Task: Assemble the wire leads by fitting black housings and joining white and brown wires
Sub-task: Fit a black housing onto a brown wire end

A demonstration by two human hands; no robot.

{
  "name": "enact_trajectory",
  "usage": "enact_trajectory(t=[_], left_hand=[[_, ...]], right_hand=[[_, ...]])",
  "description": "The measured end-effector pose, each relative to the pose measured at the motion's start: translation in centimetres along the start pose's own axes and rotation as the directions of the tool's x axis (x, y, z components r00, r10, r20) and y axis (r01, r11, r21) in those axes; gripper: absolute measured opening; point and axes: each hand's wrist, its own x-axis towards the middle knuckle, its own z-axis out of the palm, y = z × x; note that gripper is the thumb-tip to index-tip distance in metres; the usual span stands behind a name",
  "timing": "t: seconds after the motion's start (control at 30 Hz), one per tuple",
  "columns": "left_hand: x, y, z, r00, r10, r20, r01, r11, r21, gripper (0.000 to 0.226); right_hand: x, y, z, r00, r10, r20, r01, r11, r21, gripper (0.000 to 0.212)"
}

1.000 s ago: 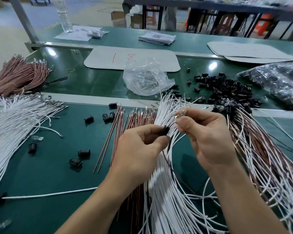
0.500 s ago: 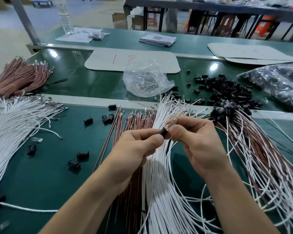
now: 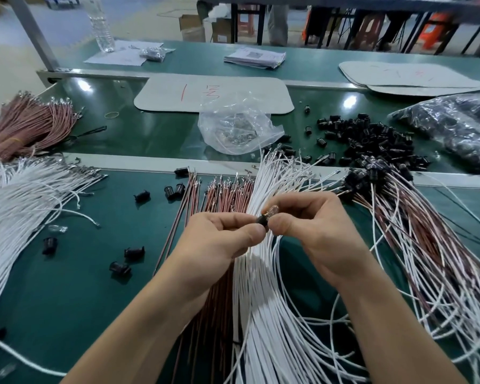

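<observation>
While housings (image 3: 372,139) lie loose, bag (image 3: 233,112) holds metal bits (image 3: 237,135).

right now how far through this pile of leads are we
Done: a fan of finished leads with black housings on their ends lies at the right. In hand: the left hand pinches one black housing while the right hand pinches a small clear bulb against it. Left: plenty, judging by the bare white wires and brown wires under the hands and the heap of loose housings beyond.
</observation>
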Motion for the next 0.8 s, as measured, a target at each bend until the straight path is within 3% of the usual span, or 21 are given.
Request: enact_trajectory(t=[0.1, 0.2, 0.3, 0.4, 0.5, 0.6, 0.7, 0.8], left_hand=[[0.0, 0.3, 0.1, 1.000, 0.012, 0.010, -0.012, 1.000, 0.002, 0.010], [-0.1, 0.6, 0.2, 1.000, 0.021, 0.002, -0.021, 1.000, -0.007, 0.012], [-0.2, 0.6, 0.1, 0.999, 0.043, -0.009, -0.043, 0.999, 0.003, 0.013], [-0.3, 0.6, -0.2, 0.998, 0.067, 0.006, -0.067, 0.998, -0.008, 0.012], [-0.4, 0.7, -0.4, 0.995, 0.098, 0.001, -0.098, 0.995, 0.026, 0.012], [-0.5, 0.7, -0.3, 0.992, 0.122, -0.030, -0.121, 0.992, 0.030, 0.029], [-0.4, 0.6, 0.1, 0.986, 0.137, -0.092, -0.127, 0.986, 0.109, 0.029], [-0.4, 0.7, 0.3, 0.996, 0.083, -0.024, -0.080, 0.990, 0.117, 0.031]], right_hand=[[-0.1, -0.2, -0.3, 0.998, 0.040, 0.053, -0.043, 0.998, 0.049, 0.021], [-0.1, -0.5, -0.4, 0.990, 0.115, 0.076, -0.127, 0.977, 0.174, 0.012], [-0.2, -0.4, -0.1, 0.976, 0.208, 0.069, -0.219, 0.937, 0.273, 0.020], [-0.2, -0.4, 0.3, 0.960, 0.271, 0.073, -0.281, 0.914, 0.293, 0.031], [-0.3, -0.3, 0.4, 0.940, 0.300, 0.161, -0.336, 0.894, 0.295, 0.029], [-0.4, -0.4, 0.4, 0.923, 0.319, 0.216, -0.378, 0.858, 0.347, 0.026], [-0.2, -0.5, 0.6, 0.929, 0.334, 0.159, -0.369, 0.853, 0.369, 0.025], [-0.1, -0.5, 0.8, 0.932, 0.355, 0.071, -0.352, 0.841, 0.411, 0.027]])
